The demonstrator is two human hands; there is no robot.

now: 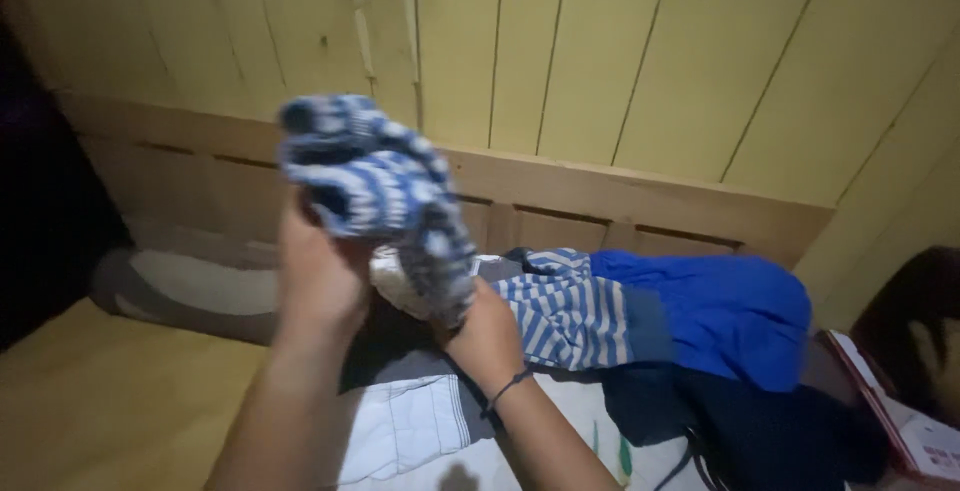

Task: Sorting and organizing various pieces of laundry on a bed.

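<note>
Head view: left hand (318,276) and right hand (487,336) both grasp bunched blue-and-white patterned cloth (375,181), raised above bed (110,391). Clothes pile below: striped blue-white garment (565,316), bright blue garment (725,311), white checked cloth (410,426). Yellow plank wall (620,51) behind.

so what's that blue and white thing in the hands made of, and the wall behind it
The blue and white patterned piece, gripped by the left hand and right hand, looks like soft woven or knitted cloth: it bunches and folds limply. Blur hides the weave. The wall looks like wooden boards painted pale yellow, matte, with vertical seams between planks.
</note>
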